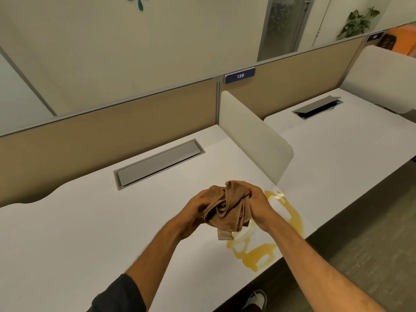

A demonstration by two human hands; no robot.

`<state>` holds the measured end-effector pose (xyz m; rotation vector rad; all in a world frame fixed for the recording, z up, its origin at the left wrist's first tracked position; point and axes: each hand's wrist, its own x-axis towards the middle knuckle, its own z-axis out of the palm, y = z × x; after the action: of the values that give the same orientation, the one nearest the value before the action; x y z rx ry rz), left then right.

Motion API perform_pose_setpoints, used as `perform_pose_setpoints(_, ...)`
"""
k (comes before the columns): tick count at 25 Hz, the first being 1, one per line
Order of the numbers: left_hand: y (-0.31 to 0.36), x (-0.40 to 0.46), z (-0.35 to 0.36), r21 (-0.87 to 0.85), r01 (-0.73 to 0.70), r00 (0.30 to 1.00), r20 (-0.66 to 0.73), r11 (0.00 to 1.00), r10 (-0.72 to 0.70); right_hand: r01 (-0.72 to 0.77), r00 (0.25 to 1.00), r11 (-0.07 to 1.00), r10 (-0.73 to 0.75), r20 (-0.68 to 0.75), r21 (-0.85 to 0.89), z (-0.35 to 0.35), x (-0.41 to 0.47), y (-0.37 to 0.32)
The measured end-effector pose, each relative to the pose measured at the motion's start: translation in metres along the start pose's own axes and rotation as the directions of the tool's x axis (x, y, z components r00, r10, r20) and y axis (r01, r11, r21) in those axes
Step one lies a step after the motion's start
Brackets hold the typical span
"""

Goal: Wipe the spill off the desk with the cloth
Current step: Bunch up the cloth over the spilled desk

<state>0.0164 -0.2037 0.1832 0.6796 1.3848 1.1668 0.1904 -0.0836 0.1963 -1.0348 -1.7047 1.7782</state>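
A crumpled tan cloth (227, 209) is bunched between both of my hands, held a little above the white desk (90, 233). My left hand (198, 208) grips its left side and my right hand (254, 199) grips its right side and top. A yellow-orange spill (256, 253) spreads over the desk near its front right edge, below and to the right of the cloth. My right hand and forearm hide part of the spill.
A grey cable hatch (157, 164) is set into the desk behind my hands. A white rounded divider (254, 136) stands at the desk's right side, with a neighbouring desk (337, 149) beyond. A tan partition (101, 131) runs along the back. My shoe (256, 299) shows on the floor.
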Motion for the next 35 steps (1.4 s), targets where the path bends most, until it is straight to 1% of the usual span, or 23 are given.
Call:
perform_pose_setpoints(1,-0.001,0.0,0.0,-0.018,-0.012,1.0,-0.021,1.0,0.012,-0.036,0.999,0.994,0.034,0.017,0.107,-0.005,-0.004,0.001)
perform_pose_setpoints(2,-0.003,0.0,0.0,-0.047,-0.014,0.999,-0.041,0.999,0.012,-0.094,0.996,0.958,0.086,0.038,0.272,-0.011,-0.008,0.002)
perform_pose_setpoints(4,-0.007,-0.001,-0.001,-0.104,-0.012,0.999,-0.053,0.994,0.006,-0.213,0.973,0.783,0.225,0.053,0.585,-0.021,-0.014,0.006)
perform_pose_setpoints(5,-0.008,-0.003,-0.001,-0.116,-0.019,0.998,-0.059,0.993,0.012,-0.263,0.954,0.728,0.293,0.06,0.633,-0.023,-0.018,0.01)
perform_pose_setpoints(6,-0.009,-0.003,0.0,-0.117,-0.029,0.998,-0.062,0.993,0.022,-0.316,0.941,0.734,0.325,0.098,0.601,-0.022,-0.021,0.015)
perform_pose_setpoints(7,-0.011,-0.003,0.003,-0.115,-0.042,0.997,-0.075,0.992,0.033,-0.353,0.934,0.761,0.322,0.156,0.544,-0.018,-0.027,0.022)
perform_pose_setpoints(9,-0.014,-0.005,0.011,-0.095,-0.08,0.99,-0.125,0.992,0.068,-0.391,0.918,0.805,0.304,0.255,0.447,-0.004,-0.038,0.035)
perform_pose_setpoints(10,-0.015,-0.006,0.016,-0.068,-0.1,0.984,-0.156,0.993,0.088,-0.393,0.915,0.82,0.304,0.267,0.416,0.003,-0.042,0.039)
perform_pose_setpoints(12,-0.016,-0.008,0.022,0.012,-0.129,0.973,-0.193,0.992,0.129,-0.354,0.934,0.853,0.298,0.198,0.383,0.012,-0.047,0.037)
perform_pose_setpoints(13,-0.015,-0.009,0.024,0.053,-0.142,0.97,-0.191,0.988,0.149,-0.322,0.947,0.87,0.299,0.12,0.372,0.015,-0.046,0.033)
perform_pose_setpoints(15,-0.016,-0.012,0.025,0.141,-0.164,0.971,-0.152,0.976,0.185,-0.235,0.957,0.922,0.274,-0.093,0.307,0.018,-0.041,0.025)
perform_pose_setpoints(16,-0.016,-0.014,0.025,0.181,-0.171,0.972,-0.131,0.968,0.197,-0.184,0.957,0.951,0.231,-0.176,0.25,0.017,-0.038,0.021)
perform_pose_setpoints(17,-0.016,-0.016,0.026,0.211,-0.176,0.972,-0.116,0.961,0.203,-0.131,0.96,0.975,0.169,-0.221,0.178,0.016,-0.035,0.018)
perform_pose_setpoints(18,-0.016,-0.018,0.026,0.224,-0.179,0.972,-0.109,0.958,0.207,-0.09,0.966,0.99,0.112,-0.232,0.105,0.014,-0.032,0.018)
perform_pose_setpoints(20,-0.015,-0.02,0.027,0.198,-0.183,0.973,-0.101,0.963,0.206,-0.069,0.983,0.997,0.071,-0.171,0.016,0.012,-0.025,0.021)
perform_pose_setpoints(22,-0.011,-0.022,0.028,0.114,-0.175,0.976,-0.109,0.978,0.188,-0.114,0.99,0.992,0.117,-0.081,0.048,0.009,-0.025,0.03)
perform_pose_setpoints(25,-0.004,-0.025,0.022,-0.049,-0.147,0.98,-0.146,0.988,0.139,-0.198,0.98,0.963,0.2,0.009,0.182,-0.001,-0.032,0.04)
perform_pose_setpoints(27,-0.003,-0.026,0.016,-0.137,-0.128,0.986,-0.129,0.982,0.11,-0.22,0.975,0.948,0.209,0.072,0.231,-0.006,-0.037,0.043)
perform_pose_setpoints(29,-0.003,-0.025,0.015,-0.206,-0.108,0.992,-0.093,0.973,0.09,-0.281,0.957,0.891,0.231,0.177,0.356,-0.006,-0.042,0.043)
perform_pose_setpoints(30,-0.005,-0.025,0.017,-0.226,-0.097,0.994,-0.078,0.969,0.081,-0.324,0.941,0.847,0.243,0.235,0.422,-0.003,-0.044,0.042)
perform_pose_setpoints(32,-0.008,-0.024,0.021,-0.232,-0.085,0.995,-0.063,0.969,0.072,-0.375,0.915,0.799,0.237,0.326,0.471,0.006,-0.049,0.043)
perform_pose_setpoints(34,-0.013,-0.025,0.023,-0.225,-0.092,0.994,-0.077,0.97,0.077,-0.357,0.918,0.809,0.213,0.335,0.466,0.016,-0.053,0.045)
perform_pose_setpoints(35,-0.015,-0.026,0.023,-0.21,-0.101,0.992,-0.092,0.973,0.083,-0.333,0.93,0.822,0.206,0.303,0.463,0.019,-0.055,0.046)
